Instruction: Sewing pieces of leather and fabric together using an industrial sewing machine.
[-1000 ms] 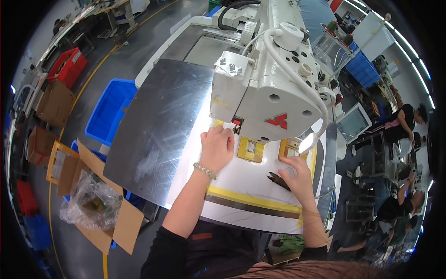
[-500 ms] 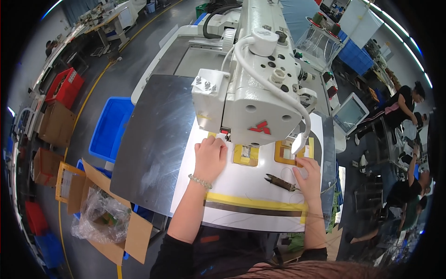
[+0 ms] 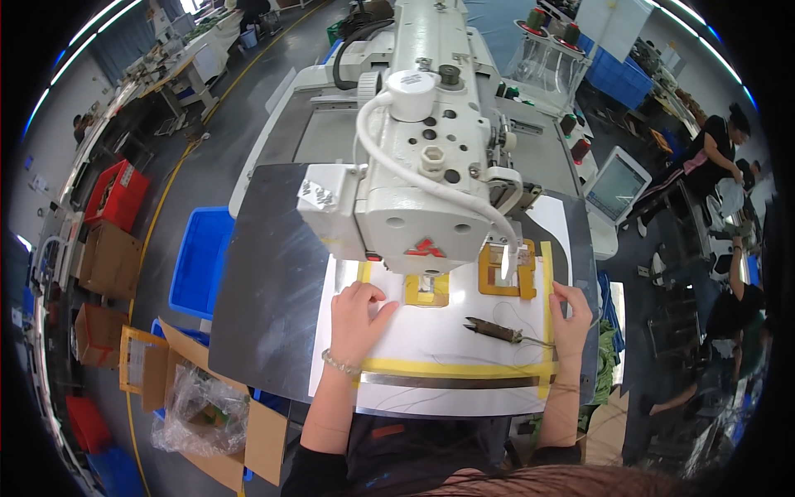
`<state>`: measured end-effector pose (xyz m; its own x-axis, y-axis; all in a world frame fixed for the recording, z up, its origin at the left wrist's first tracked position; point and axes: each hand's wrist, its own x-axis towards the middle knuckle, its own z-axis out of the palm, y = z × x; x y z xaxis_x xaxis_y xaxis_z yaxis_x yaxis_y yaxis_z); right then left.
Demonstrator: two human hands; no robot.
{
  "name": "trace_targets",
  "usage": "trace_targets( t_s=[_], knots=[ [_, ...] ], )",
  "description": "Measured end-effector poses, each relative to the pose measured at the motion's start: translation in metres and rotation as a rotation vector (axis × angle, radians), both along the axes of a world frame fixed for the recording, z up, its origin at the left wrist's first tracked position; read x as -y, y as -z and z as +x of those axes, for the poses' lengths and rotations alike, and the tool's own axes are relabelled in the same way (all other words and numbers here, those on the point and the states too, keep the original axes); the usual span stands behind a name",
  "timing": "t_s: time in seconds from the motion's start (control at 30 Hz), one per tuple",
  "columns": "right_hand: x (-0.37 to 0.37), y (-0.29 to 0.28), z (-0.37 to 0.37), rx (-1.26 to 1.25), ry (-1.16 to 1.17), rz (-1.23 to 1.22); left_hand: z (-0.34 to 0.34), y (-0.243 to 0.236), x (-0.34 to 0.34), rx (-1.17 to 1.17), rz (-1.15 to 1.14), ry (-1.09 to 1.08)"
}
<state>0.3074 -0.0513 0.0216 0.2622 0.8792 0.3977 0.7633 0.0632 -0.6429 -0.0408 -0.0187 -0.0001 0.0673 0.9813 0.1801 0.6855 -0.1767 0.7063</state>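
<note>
Under the white head of a sewing machine (image 3: 431, 219) lies a white sheet (image 3: 447, 331) edged with yellow tape. My left hand (image 3: 356, 319) rests on the sheet's left part, a bracelet at the wrist. Its fingers are bent, the thumb stands apart, and nothing shows in it. My right hand (image 3: 571, 319) is at the sheet's right edge, fingers bent and thumb apart, with no object visible in it. Between the hands are dark thread snips (image 3: 493, 330), a small yellow frame (image 3: 412, 296) below the machine head, and a larger yellow-orange frame (image 3: 485, 277) to its right.
A dark metal table plate (image 3: 265, 273) extends left. Beyond it stand a blue bin (image 3: 199, 261) and an open cardboard box (image 3: 265, 439) holding clear plastic. On the right are a control screen (image 3: 619, 189), thread cones (image 3: 571, 33) and, farther off, a person (image 3: 716, 149).
My left hand has drawn back slightly from beside the machine head, its thumb now more spread. My right hand has moved right, from beside the larger frame to the sheet's edge. The view has shifted.
</note>
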Motion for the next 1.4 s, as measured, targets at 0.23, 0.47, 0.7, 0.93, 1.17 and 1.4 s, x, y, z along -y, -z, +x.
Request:
trace_targets(
  t_s=[0.23, 0.47, 0.7, 0.93, 1.17, 1.4],
  knots=[
    [0.052, 0.007, -0.035, 0.341, -0.092, 0.017, 0.0, -0.004, 0.052, -0.253, 0.042, 0.115],
    [0.078, 0.017, -0.056, 0.367, -0.144, -0.101, -0.015, -0.003, 0.087, -0.374, 0.119, 0.265],
    [0.086, 0.021, -0.071, 0.363, -0.227, -0.028, -0.025, 0.0, 0.104, -0.263, 0.202, 0.173],
    [0.132, 0.027, -0.029, 0.647, 0.014, 0.182, -0.026, 0.002, 0.113, -0.318, 0.199, 0.177],
    [0.164, -0.015, 0.062, -0.081, 0.249, -0.168, -0.046, 0.0, 0.122, -0.387, 0.185, 0.082],
    [0.168, -0.01, 0.061, -0.131, 0.159, -0.282, -0.031, -0.001, 0.121, -0.405, 0.19, 0.159]
  ],
)
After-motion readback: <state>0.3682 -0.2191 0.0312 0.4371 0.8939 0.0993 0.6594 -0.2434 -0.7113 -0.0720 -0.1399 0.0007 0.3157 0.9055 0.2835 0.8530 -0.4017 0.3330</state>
